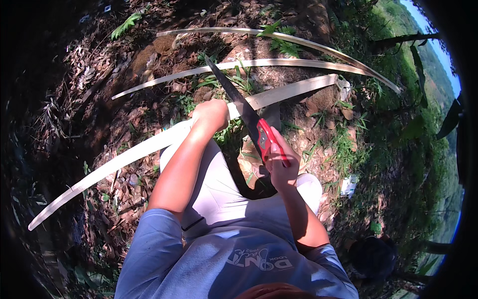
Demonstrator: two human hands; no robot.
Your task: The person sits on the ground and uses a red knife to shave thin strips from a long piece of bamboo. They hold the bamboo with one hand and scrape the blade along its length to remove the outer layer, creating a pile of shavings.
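Across the left, outdoor ground (92,79) is covered with dry brown leaves and green sprigs, a fern (127,25) near the top. From lower left, the nearest pale wooden strip (134,150) slants up past the left knee, with the left hand (210,115) clenched on it. Right of that, the saw (250,118) crosses over the strip, its dark blade hiding part of the wood; the right hand (284,162) grasps its red handle. Beyond lie a middle strip (289,63) and a far strip (224,30). Farther right come one whitish packet (348,186) and a green hillside (408,25). Counted: three strips, one saw.
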